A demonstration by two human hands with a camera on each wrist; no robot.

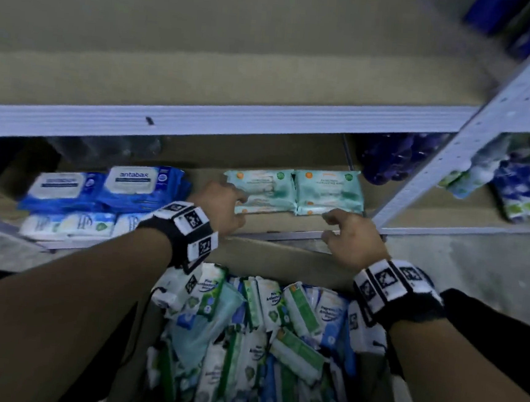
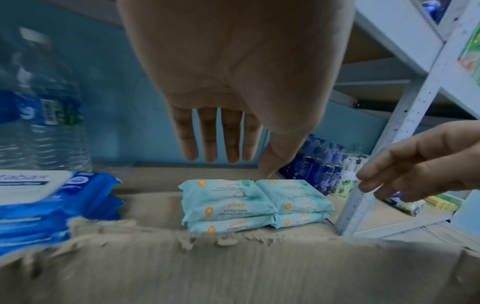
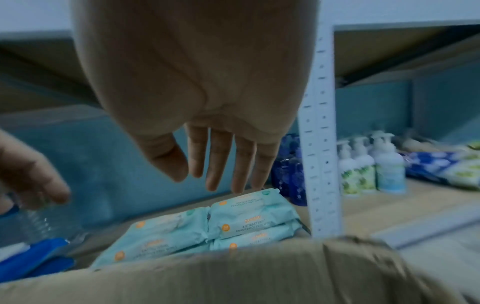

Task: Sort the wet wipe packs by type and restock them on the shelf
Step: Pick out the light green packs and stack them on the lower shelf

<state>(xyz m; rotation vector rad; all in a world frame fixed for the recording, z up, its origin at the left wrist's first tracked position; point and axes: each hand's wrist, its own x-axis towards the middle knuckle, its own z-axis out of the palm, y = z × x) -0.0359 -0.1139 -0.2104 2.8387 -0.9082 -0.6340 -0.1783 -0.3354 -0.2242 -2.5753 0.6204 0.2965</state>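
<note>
On the shelf (image 1: 286, 231), teal "guardian" packs (image 2: 228, 207) beside blue "antabax" packs (image 1: 143, 187).

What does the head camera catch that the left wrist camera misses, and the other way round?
Only the head view shows the open cardboard box crammed with mixed wipe packs, plus both wristbands.

Only the left wrist view shows the clear water bottles behind the blue packs, and the print "antibacterial fragrance free wipes" on the teal packs.

Both show the teal packs stacked in two piles on the shelf, the blue antabax packs to their left, and the left hand and right hand empty.
</note>
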